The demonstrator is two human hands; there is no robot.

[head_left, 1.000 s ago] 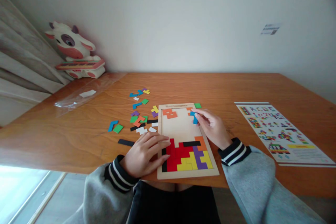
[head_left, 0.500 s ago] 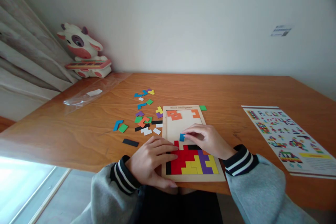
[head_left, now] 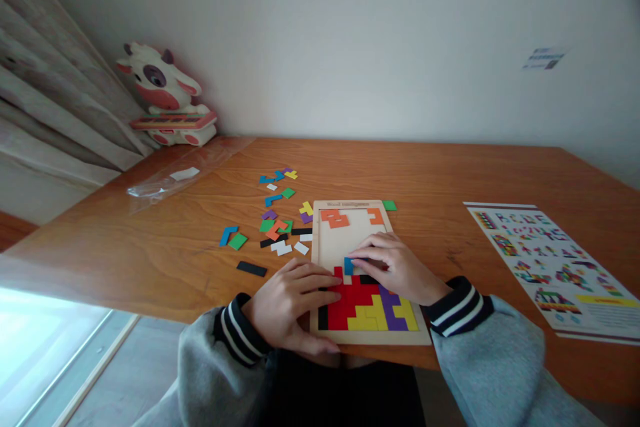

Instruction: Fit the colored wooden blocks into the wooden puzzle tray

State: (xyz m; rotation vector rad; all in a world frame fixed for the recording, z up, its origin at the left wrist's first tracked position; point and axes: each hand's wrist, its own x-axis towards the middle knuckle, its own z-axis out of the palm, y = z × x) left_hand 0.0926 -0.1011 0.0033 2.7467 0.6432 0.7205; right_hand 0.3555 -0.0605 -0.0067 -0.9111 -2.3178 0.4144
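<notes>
From the head camera, we have the blue piece (head_left: 349, 265) down low in the puzzle tray (head_left: 320, 240) now. A second ago our right hand (head_left: 395, 268) held it up by the tray's far right corner, beside the orange piece (head_left: 375, 216) there; half a second ago it was coming down over the bare middle; now it sits right against the top edge of the red block (head_left: 350, 293), just right of the red stub that sticks up. By our reading, the piece is being seated against the finished rows, though most of it is hidden under the fingertips, so we cannot tell whether it lies flat in its slot.

Our right hand is curled, fingertips pinched down on the blue piece and partly covering the black piece (head_left: 369, 279). Our left hand (head_left: 290, 300) has barely shifted: it lies flat, fingers spread loosely, pressing the tray's near left edge and reaching onto the red block, holding nothing.

So the blue piece is under the right fingertips and just beyond the left fingertips, between the two hands. The bottom rows are filled with red, yellow (head_left: 367, 315) and purple (head_left: 395, 310). Loose pieces (head_left: 275, 227) lie scattered on the tabletop (head_left: 425, 173) left of the tray, well clear of both hands, and a pattern sheet (head_left: 545, 260) lies off to the right.
</notes>
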